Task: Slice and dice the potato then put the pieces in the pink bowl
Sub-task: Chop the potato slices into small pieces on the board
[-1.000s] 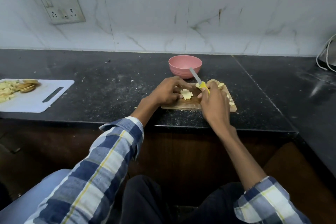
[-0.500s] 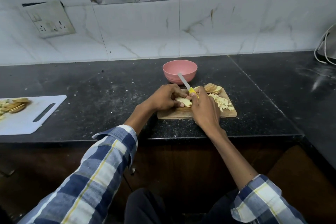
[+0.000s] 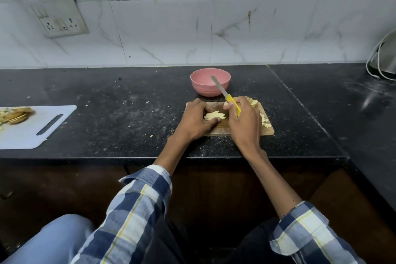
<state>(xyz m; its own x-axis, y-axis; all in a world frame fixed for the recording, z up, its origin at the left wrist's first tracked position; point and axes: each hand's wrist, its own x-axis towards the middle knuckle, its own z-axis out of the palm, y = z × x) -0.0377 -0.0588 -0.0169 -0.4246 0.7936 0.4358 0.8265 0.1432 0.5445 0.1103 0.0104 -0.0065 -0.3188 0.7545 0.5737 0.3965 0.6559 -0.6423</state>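
A small wooden cutting board (image 3: 267, 132) lies near the counter's front edge. On it my left hand (image 3: 196, 121) holds a pale stack of potato slices (image 3: 214, 115) between fingers and thumb. My right hand (image 3: 243, 121) grips a yellow-handled knife (image 3: 232, 103), whose blade points up and back over the pink bowl (image 3: 210, 85). Diced potato bits (image 3: 264, 122) lie at the board's right side, and uncut potato slices (image 3: 254, 102) sit at its far right corner. The bowl stands just behind the board; I see nothing inside it.
A white plastic cutting board (image 3: 32, 128) with potato peels and pieces (image 3: 15, 114) lies at the left on the black counter (image 3: 120, 109). A wall socket (image 3: 59, 16) hangs at the upper left. A grey appliance with cords (image 3: 383, 60) stands at the far right.
The view has shifted downward and left a little. My right hand has raised the knife's blade off the slices toward the bowl. My left hand keeps its hold on the potato slices.
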